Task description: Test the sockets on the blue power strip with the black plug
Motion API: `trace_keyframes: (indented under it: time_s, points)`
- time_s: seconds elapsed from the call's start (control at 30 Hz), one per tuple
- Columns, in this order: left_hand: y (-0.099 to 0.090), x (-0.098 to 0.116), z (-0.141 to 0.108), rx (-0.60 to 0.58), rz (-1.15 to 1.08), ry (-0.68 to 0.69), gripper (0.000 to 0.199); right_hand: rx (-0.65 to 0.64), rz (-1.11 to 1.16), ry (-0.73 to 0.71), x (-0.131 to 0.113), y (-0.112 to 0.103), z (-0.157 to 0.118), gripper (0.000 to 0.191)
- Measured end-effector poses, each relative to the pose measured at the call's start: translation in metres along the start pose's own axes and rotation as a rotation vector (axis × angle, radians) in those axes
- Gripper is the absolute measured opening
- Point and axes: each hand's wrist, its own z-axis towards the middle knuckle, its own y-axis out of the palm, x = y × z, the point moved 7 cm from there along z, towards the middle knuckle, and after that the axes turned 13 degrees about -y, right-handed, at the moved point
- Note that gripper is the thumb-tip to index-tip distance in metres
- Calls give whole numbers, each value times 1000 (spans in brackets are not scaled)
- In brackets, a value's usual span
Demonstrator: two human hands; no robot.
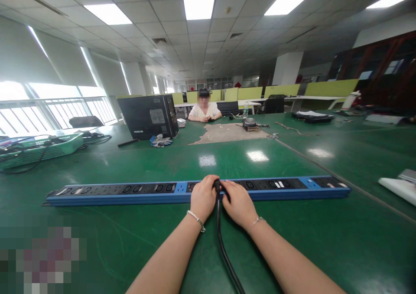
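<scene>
Long blue-edged power strip (123,200) lying crosswise on the green tabletop (143,237), sockets up. Black plug (217,184) at its middle, between my hands; cable (223,251) trailing back toward me. My left grip (204,197) is closed at the plug; my right grip (239,202) is curled beside it, contact hidden, so I cannot tell whether it holds anything. Judgement: plug light, firm, not fragile, best pinched by its rigid body, not the cord; cable thick, springy, likely to twist it. Strip probably stiff, fairly heavy, smooth-sided; both long edges give purchase. Container, far left: green mesh basket (69,148), dark cables inside and over the rim; other contents unclear.
</scene>
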Motion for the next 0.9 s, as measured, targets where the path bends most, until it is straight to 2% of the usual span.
trace_keyframes:
  time_s: [0.17,0.4,0.57,0.9]
  points:
    - [-3,-2,0,22,22,34,22,6,-21,30,0,-3,-1,41]
    - [-6,5,-4,65,138,152,22,2,-10,50,-1,-3,0,42]
    - [-2,12,-10,40,231,226,23,-10,-1,29,-1,-2,2,41]
    - [2,9,-8,25,242,197,23,21,-12,14,-2,-2,3,39]
